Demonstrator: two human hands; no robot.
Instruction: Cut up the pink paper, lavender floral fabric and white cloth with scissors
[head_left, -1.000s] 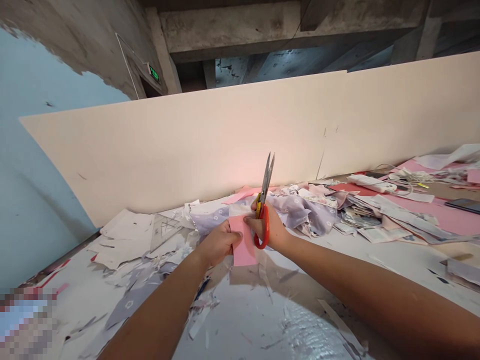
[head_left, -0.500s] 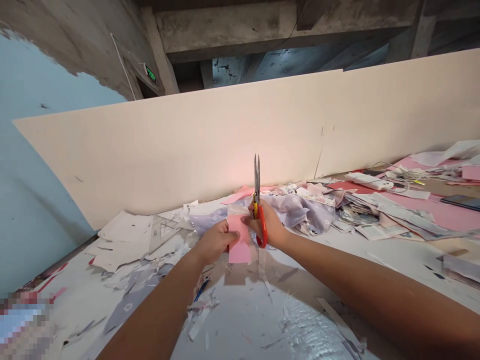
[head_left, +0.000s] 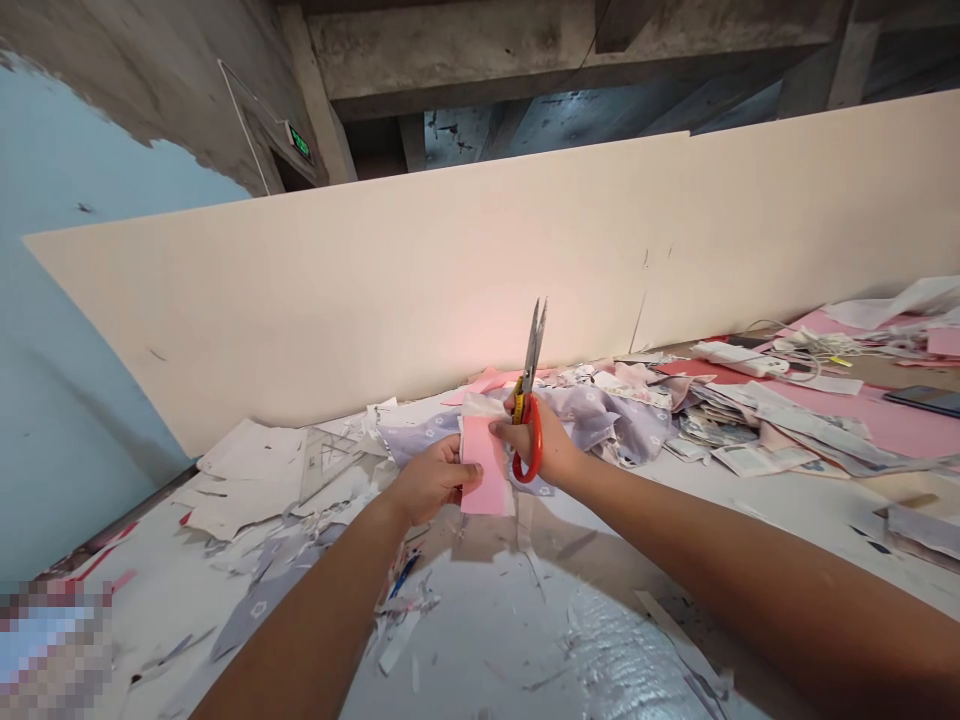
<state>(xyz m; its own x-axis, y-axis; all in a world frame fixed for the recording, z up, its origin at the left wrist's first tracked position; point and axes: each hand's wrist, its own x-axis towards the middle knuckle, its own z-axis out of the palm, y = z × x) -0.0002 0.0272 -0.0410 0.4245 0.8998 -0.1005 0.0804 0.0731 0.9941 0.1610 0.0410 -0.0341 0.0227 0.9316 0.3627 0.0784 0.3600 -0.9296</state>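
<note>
My left hand [head_left: 431,482] pinches a pink paper strip [head_left: 486,470] with a pale piece at its upper end. My right hand [head_left: 538,440] grips orange-red handled scissors [head_left: 530,372] right beside the strip. Their yellow-centred pivot sits near my fingers, and the steel blades point upward, slightly apart. Neither blade visibly cuts the strip. Behind both hands lies crumpled lilac patterned fabric [head_left: 600,425].
Paper scraps litter the white table [head_left: 480,630]. A clear set square [head_left: 326,460] lies on the left, and stacked papers [head_left: 750,430] lie on the right. Farther right are a pink sheet [head_left: 877,425], white cables, a charger [head_left: 739,358] and a phone [head_left: 926,400]. A cream board [head_left: 375,300] stands behind.
The scissor blades have parted again after being closed half a second ago. Both hands and the pink strip have shifted slightly, and the strip now sits a little higher.
</note>
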